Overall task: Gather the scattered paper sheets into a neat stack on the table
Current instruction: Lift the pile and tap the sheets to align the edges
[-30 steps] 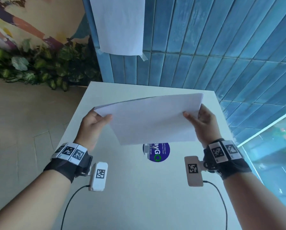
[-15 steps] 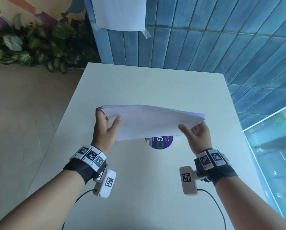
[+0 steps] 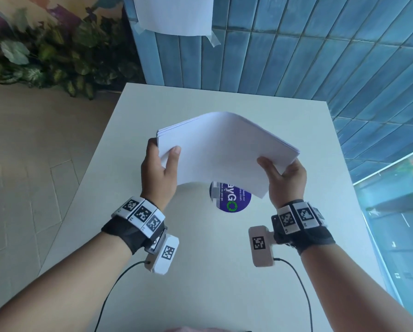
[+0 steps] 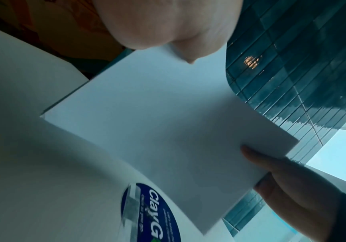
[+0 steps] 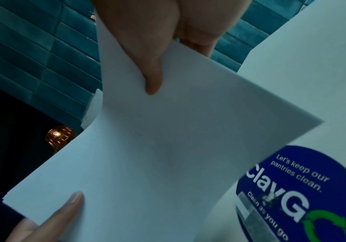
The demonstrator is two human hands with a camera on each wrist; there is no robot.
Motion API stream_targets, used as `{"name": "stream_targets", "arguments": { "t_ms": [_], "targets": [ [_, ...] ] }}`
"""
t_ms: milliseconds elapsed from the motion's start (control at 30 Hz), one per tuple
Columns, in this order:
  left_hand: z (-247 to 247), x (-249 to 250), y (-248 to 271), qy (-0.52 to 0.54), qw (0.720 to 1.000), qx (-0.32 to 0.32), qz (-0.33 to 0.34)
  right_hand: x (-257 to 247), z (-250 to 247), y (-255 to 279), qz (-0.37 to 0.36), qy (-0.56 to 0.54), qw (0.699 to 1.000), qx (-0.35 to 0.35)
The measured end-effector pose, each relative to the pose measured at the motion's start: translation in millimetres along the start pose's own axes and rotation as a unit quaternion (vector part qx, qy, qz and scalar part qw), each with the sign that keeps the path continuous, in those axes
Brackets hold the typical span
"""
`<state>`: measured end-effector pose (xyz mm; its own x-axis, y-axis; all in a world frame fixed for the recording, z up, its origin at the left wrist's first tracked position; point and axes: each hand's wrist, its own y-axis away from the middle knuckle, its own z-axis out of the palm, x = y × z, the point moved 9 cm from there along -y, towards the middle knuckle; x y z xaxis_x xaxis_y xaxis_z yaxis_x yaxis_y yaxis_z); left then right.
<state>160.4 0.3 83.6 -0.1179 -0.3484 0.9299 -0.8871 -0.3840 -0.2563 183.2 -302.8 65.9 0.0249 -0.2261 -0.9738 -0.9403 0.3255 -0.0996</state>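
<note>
A bundle of white paper sheets (image 3: 222, 149) hangs in the air above the white table (image 3: 200, 271), bowed upward in the middle. My left hand (image 3: 160, 168) grips its left edge, thumb on top and fingers underneath. My right hand (image 3: 284, 173) grips the right edge the same way. The left wrist view shows the sheets (image 4: 163, 127) from below with the right hand's thumb (image 4: 257, 155) on them. From the right wrist the sheets (image 5: 157, 155) appear pinched under my right thumb (image 5: 151, 78), with a finger of the left hand (image 5: 72, 203) at their far corner.
A round blue sticker (image 3: 234, 200) lies on the table under the sheets. Another white sheet (image 3: 174, 13) is taped to the blue tiled wall (image 3: 320, 56) behind the table. Plants (image 3: 45, 56) stand at the far left beside a tiled floor (image 3: 21, 164). A glass pane (image 3: 397, 200) borders the right.
The bundle has tipped from nearly upright to lying flatter and is now bowed upward in the middle. Both hands kept their hold, and the view tilted further down.
</note>
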Motion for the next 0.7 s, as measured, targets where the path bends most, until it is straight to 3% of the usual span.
{"name": "stream_targets", "arguments": {
  "t_ms": [333,567,700],
  "targets": [
    [-10,-33,20,0.046,0.998,-0.003,-0.041,2,-7,15,-0.017,0.010,1.000,-0.007],
    [-5,-40,14,0.020,0.996,-0.021,-0.089,13,-2,10,0.033,-0.007,0.999,-0.009],
    [-11,-27,10,0.042,0.996,-0.003,-0.075,-3,-1,8,-0.003,-0.003,1.000,-0.020]
  ]
}}
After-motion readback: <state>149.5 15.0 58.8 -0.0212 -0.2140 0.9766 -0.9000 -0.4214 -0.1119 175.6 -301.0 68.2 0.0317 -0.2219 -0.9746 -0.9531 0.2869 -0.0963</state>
